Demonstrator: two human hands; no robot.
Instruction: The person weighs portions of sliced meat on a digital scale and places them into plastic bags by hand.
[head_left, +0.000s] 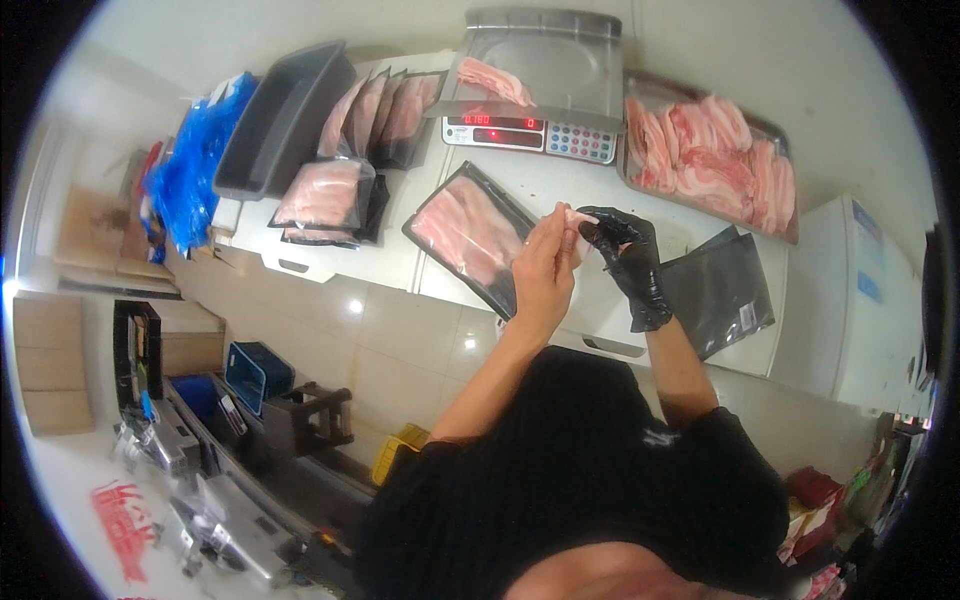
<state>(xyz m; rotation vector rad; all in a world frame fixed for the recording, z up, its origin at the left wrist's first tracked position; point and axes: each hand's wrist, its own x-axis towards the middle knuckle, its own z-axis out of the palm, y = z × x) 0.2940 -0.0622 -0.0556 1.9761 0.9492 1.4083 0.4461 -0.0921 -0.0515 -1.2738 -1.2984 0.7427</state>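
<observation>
Over the white table my bare left hand [545,275] and my black-gloved right hand [630,260] meet, fingers closed. Between their fingertips shows a small pale-pink piece of meat [577,232], mostly covered by the fingers. Just left of my left hand lies a clear-fronted, black-edged bag of sliced meat [465,230]. Flat dark empty-looking bags [715,290] lie beside my right wrist. Behind the hands stands a digital scale [530,138], and a strip of fatty meat [495,82] rests on its metal pan [570,70].
A metal tray [690,205] heaped with meat strips sits at the back right. Filled bags [325,195] are stacked at the left, with more [385,115] leaning behind. Beyond them are a grey bin [285,115] and blue plastic [200,165]. A white cabinet [815,290] borders the right.
</observation>
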